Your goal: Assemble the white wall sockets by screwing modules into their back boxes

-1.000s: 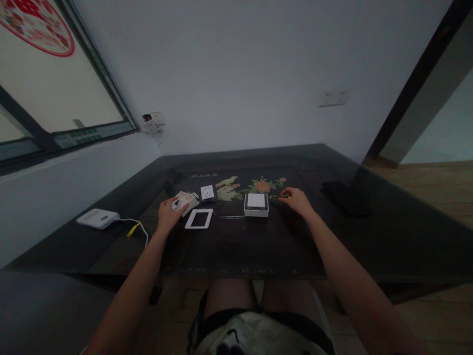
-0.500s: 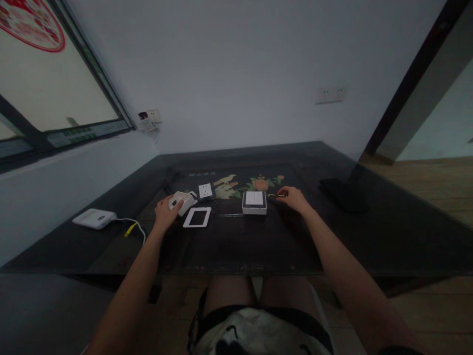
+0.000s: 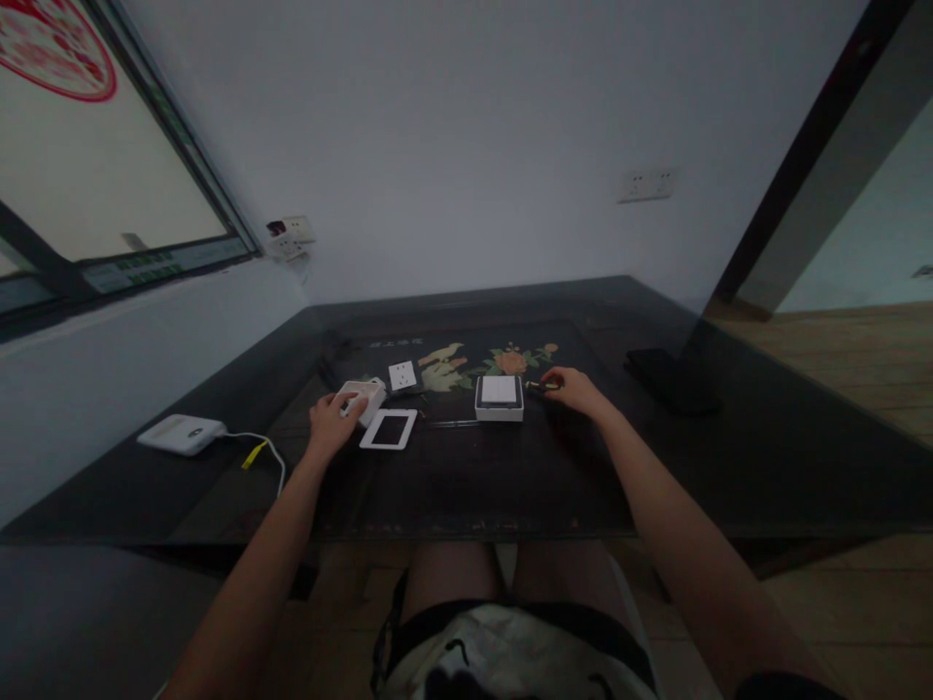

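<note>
My left hand (image 3: pixel 333 424) is on the left part of a white open-topped box (image 3: pixel 370 391), its fingers and thumb curled over the near side. In front of that box lies a white frame with a dark middle (image 3: pixel 391 430). Just behind, a white socket panel (image 3: pixel 401 375) rests on something dark. Between my hands stands a second white box (image 3: pixel 500 412) with a white square piece on top. My right hand (image 3: pixel 574 391) pinches a short, dark, slim tool with yellowish parts (image 3: pixel 537 387), beside this box's right side; its exact kind is too small to tell.
On the dark table (image 3: pixel 473 496), a white device (image 3: pixel 182 435) with a cable and yellow tag (image 3: pixel 254 454) lies at far left. A black flat object (image 3: pixel 672 381) lies at right. Wall sockets (image 3: pixel 647 185) are on the wall behind.
My left hand has lowered the white box from a tilt to a flatter position on the table. My right hand stays almost where it was, still pinching the tool.
</note>
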`<state>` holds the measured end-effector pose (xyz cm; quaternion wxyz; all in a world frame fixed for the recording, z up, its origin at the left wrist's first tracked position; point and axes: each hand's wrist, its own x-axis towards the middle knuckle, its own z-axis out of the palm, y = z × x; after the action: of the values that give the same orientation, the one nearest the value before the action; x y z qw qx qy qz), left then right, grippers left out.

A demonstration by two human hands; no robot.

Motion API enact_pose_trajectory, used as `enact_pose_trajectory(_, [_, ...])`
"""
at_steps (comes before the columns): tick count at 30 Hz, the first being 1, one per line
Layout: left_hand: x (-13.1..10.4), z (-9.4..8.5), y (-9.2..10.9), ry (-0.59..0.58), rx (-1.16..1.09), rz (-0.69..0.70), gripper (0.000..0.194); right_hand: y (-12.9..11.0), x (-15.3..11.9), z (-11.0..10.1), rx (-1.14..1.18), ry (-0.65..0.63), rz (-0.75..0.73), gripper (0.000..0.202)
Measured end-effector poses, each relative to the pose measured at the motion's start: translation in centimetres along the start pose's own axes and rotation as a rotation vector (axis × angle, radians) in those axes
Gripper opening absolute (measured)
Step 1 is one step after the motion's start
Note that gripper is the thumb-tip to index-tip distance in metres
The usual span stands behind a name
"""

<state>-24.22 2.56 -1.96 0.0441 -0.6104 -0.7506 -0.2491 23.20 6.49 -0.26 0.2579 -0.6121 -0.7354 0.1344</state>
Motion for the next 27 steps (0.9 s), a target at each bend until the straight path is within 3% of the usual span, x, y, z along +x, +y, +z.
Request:
enact_pose_trajectory(7, [-0.5,-1.1,0.7,0.140,-0.077,0.006,0.043,-0.1,0.1,-0.1,0.068,0.032,0.022,0.020])
enact_pose_trajectory(10, [-1.1,-2.8,2.7,0.291,-0.125,0.065,0.038,-0.4,0.2,-0.5,0.101,0.096,0.040,0.020])
enact_pose_trajectory(12, [-1.7,-4.0,5.3,0.342,-0.193,0.140,0.033,-0.7,0.1,-0.9,0.185,0.220,0.038,0.021])
enact_pose_trajectory(14, [-2.3,-4.5,8.8,0.286,-0.297,0.271,0.030,-1.1,0.0,-1.4,0.334,0.375,0.030,0.024])
enact_pose_trajectory(16, [-2.9,-4.0,12.9,0.153,-0.411,0.405,0.028,-1.7,-0.2,-2.0,0.493,0.487,0.033,0.029])
enact_pose_trajectory(19, [-3.6,-1.6,18.9,-0.024,-0.521,0.621,0.027,-2.5,-0.6,-2.8,0.705,0.572,0.062,0.036])
enact_pose_trajectory(21, [-3.8,0.5,21.8,-0.087,-0.550,0.698,0.031,-3.0,-0.9,-3.3,0.809,0.614,0.068,0.036])
enact_pose_trajectory(24, [-3.6,3.1,23.6,-0.170,-0.552,0.731,0.040,-3.5,-1.2,-3.7,0.872,0.643,0.064,0.030])
enact_pose_trajectory(27, [-3.3,4.3,23.4,-0.270,-0.534,0.774,0.046,-3.8,-1.3,-3.8,0.846,0.625,0.099,0.025])
